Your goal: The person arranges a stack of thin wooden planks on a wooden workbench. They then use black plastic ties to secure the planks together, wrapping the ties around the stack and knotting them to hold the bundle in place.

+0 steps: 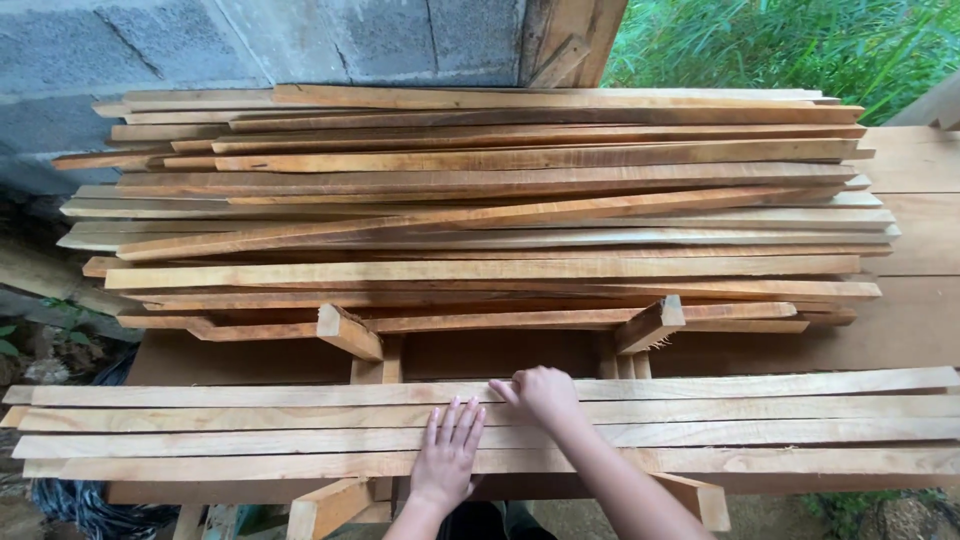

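Observation:
Several long pale wooden slats [700, 420] lie side by side across the near end of a wooden frame. My left hand [446, 455] rests flat, fingers spread, on the nearer slats. My right hand [540, 393] is curled over the farthest slat [760, 384] of that row, fingertips at its far edge. Behind them a large loose pile of reddish-brown slats [480, 200] is stacked across the bench.
Two angled wooden blocks [348, 332] [652, 324] stick up between the pile and the near row. A flat wooden board [915, 250] extends to the right. A grey block wall [200, 45] stands behind, green plants [790, 45] at the upper right.

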